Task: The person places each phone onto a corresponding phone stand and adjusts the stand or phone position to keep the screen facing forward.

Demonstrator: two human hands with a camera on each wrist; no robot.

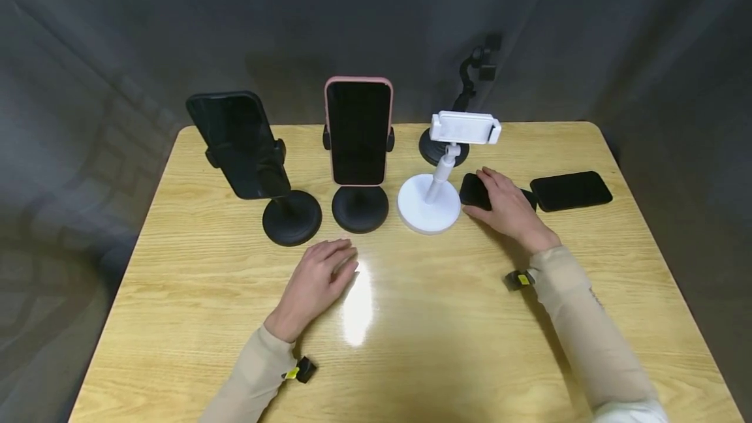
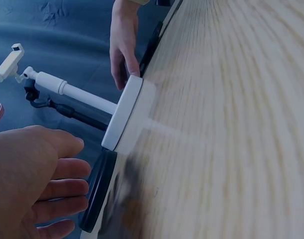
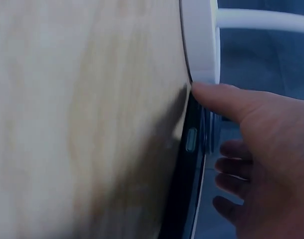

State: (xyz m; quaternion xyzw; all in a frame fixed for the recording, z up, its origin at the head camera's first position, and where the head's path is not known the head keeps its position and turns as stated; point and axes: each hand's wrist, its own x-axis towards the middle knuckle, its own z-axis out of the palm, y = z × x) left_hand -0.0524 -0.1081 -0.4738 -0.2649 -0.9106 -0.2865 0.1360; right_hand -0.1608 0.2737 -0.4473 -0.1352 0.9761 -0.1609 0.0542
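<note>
My right hand (image 1: 506, 206) spans a black smartphone (image 1: 474, 192) lying flat on the table, thumb at its near edge and fingers at its far edge. In the right wrist view the thumb (image 3: 222, 97) lies at the end of the phone (image 3: 184, 174), close to the white base. Just left of that phone stands a white phone stand (image 1: 429, 204) with a bare clamp on top. My left hand (image 1: 317, 282) is over the table in front of the black stands, fingers loosely bent and holding nothing.
A pink-edged phone (image 1: 360, 132) and a black phone (image 1: 237, 145) sit upright in black stands. Behind the white stand is another black stand (image 1: 433, 147) with a bent arm. One more black phone (image 1: 571, 191) lies at right. Grey cloth (image 1: 376, 25) hangs behind.
</note>
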